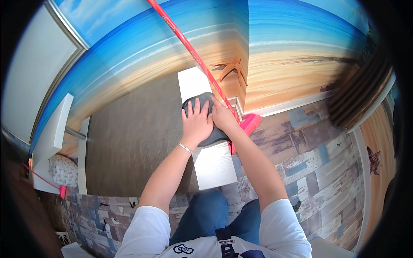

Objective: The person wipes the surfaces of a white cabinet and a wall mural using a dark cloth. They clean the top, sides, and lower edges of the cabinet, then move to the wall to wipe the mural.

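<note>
A dark grey padded pouch or cushion (pixel 214 138) lies on the white end strip (pixel 214 164) of a low bench with a dark grey top (pixel 132 138). My left hand (pixel 196 124) rests flat on it, fingers spread, with a bracelet at the wrist. Against the pouch's upper right side is my right hand (pixel 222 114). Its index finger and thumb lie on the dark surface, while the other fingers are hidden from view. A red broom handle (pixel 196 59) slants down just beyond my right hand to a pink broom head (pixel 252 124) on the floor.
Beach-print walls (pixel 290 71) meet in a corner behind the bench. A white panel (pixel 53 132) on a metal post rises at left, near a printed cushion or bag (pixel 63 171) and another pink broom head (pixel 62 191). Scraps (pixel 114 221) dot the patchwork floor (pixel 316 174). A dark ribbed column (pixel 358 90) stands at right.
</note>
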Available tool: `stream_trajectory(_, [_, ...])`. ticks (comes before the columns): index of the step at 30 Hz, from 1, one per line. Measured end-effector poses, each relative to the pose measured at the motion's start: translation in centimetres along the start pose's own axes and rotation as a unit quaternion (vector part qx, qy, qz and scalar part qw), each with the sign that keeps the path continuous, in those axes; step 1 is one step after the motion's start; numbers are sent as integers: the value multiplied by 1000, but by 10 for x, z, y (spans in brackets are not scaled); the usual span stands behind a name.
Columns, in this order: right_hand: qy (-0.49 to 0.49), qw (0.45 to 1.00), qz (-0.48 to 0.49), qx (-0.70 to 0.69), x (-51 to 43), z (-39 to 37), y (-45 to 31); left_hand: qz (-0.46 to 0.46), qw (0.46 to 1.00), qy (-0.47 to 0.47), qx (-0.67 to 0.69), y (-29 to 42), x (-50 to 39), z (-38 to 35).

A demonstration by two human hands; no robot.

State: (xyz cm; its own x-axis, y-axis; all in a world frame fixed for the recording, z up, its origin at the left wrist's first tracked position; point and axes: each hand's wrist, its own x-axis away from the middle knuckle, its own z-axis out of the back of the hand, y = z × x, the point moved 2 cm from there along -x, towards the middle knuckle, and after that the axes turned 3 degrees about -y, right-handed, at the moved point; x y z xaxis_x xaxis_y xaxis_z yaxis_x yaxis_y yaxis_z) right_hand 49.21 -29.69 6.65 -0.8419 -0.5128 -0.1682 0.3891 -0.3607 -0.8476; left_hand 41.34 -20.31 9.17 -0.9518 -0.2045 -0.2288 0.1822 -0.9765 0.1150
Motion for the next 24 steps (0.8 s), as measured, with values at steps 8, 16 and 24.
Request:
stream_trajectory(8, [68,997,-28,35,-43,-3,23,-5,999,-26,29,-3,-53,-9])
stream_trajectory(16, [37,993,-25,114,15,5,-15,-75,996,-4,42,-5,-17,-1])
stream_trajectory(24, [69,949,192,239,107,16,-34,-106,989,60,81,5,62,12])
